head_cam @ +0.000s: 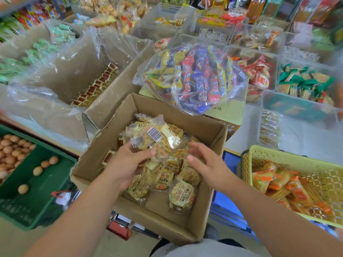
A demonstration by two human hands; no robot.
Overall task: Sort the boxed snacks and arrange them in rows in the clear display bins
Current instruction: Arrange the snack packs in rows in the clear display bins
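An open cardboard box (209, 130) stands right in front of me, half full of small yellow wrapped snack packets (182, 194). My left hand (128, 164) is inside the box, closed on a bunch of these packets (157, 138) lifted above the pile. My right hand (206, 164) is in the box beside the bunch, fingers apart, touching the packets without holding any. A clear display bin (297, 132) at the right holds one short row of packets (269, 128) along its left side.
A clear bag of blue, red and yellow snacks (194, 75) lies on a carton behind the box. A plastic-lined carton (115, 89) stands at the left, a green egg crate (42, 184) lower left, a yellow basket (278, 154) lower right. Filled bins cover the back.
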